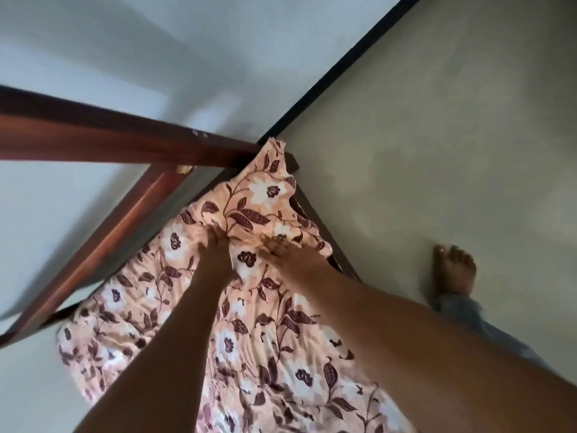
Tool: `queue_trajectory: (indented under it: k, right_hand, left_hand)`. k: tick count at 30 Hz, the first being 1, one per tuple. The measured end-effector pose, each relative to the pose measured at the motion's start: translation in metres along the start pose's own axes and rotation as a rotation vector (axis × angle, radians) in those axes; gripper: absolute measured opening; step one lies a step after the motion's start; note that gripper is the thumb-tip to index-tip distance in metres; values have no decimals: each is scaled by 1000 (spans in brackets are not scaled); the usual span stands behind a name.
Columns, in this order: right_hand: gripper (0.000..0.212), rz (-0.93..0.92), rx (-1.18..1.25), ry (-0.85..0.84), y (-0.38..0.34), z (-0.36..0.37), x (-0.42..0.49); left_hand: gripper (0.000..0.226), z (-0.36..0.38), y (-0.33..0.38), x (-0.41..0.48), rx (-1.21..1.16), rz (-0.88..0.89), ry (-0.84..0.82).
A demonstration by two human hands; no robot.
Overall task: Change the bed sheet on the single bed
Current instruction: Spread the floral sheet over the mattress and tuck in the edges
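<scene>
- The peach-pink cotton-like bed sheet [265,323], printed with white blossoms and dark maroon leaves and vines, lies over the single bed; its surface is soft, rumpled and creased with fine ripples.
- The sheet's long axis runs from the lower middle of the view up to the far corner of the bed, where a pointed flap of cloth [274,160] reaches the corner post.
- The dark reddish-brown polished wooden bed frame [125,142] shows as smooth straight rails: one crosses from the left edge to the corner, another slants down to the lower left.
- The left hand [215,248] presses into the sheet near the far corner, fingers bunched in a fold; blur keeps me from telling whether its grip pinches the cloth or only pushes it.
- The right hand [281,248] lies just beside it, fingers spread fairly flat on the fabric, its grip loose and holding nothing that I can see.
- Along the right edge the sheet hangs wavy over a dark side rail [340,260].
- The smooth matte beige floor [452,151] lies to the right, bordered by a black skirting strip [343,64] under a pale grey-white wall [125,42].
- A bare foot [452,270] stands on the floor, a grey-blue trouser hem [459,304] above it.
</scene>
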State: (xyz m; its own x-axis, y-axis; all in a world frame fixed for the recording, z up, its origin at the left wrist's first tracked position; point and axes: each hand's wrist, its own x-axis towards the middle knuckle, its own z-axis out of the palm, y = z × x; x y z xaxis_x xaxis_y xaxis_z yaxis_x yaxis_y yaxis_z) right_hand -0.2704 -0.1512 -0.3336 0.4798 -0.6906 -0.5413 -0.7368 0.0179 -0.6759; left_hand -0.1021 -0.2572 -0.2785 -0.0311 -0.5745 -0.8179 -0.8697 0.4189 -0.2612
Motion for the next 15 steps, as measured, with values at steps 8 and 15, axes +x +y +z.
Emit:
queue_trajectory:
  k: [8,15]
  right_hand:
    - [100,-58,-15,28,6,3,-5]
    - [101,-134,-45,24,14,-17,-10]
  left_hand:
    - [128,6,5,17,329,6,-57]
    - [119,18,2,30,413,-5,37]
